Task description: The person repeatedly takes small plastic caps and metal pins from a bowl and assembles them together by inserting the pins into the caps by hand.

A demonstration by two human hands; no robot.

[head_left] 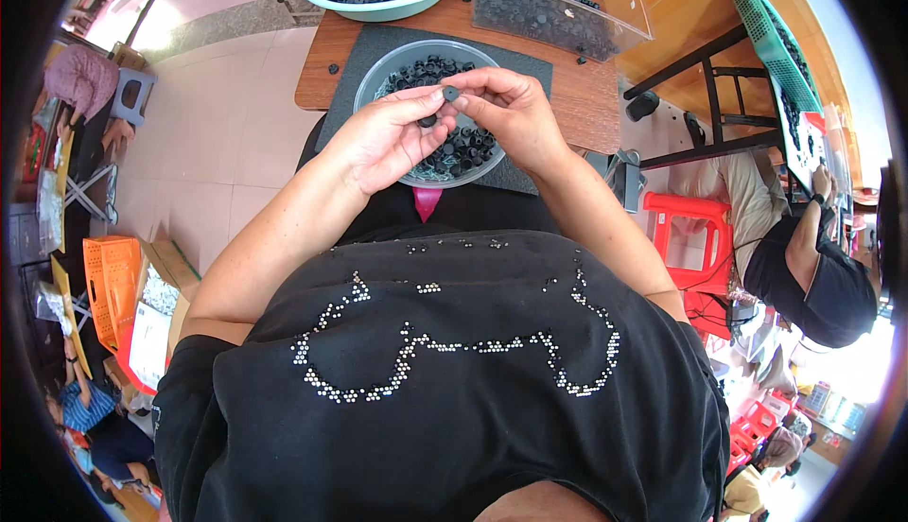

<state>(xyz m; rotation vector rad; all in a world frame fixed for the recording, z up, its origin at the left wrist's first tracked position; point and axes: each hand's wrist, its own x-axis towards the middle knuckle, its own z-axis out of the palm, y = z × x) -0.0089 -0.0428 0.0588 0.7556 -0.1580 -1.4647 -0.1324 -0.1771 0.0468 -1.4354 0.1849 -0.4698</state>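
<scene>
A small, round, matte black disc with a tiny centre mark [450, 94] is being held up between both hands, above a round, translucent plastic bowl [360, 96]. By the right hand [515, 111] it is being pinched between thumb and forefinger, and by the left hand [390, 136] it is being steadied at its near-left edge with the thumb, the other fingers being kept loosely curled. A second dark, rounded piece [427, 121] is being cradled against the left fingers; whether it is joined to the disc cannot be told.

Under the hands, many loose black round pieces [463, 150] are being contained in the bowl, with pale greenish bits among them. The bowl is being supported on a dark grey, flat mat [532, 70] on a brown wooden table [317, 73].

The step in hand is seemingly one in which a single piece is being worked with the fingertips. For the next move, a steady pinch is probably being called for on the right, with the second piece being kept secure on the left.
</scene>
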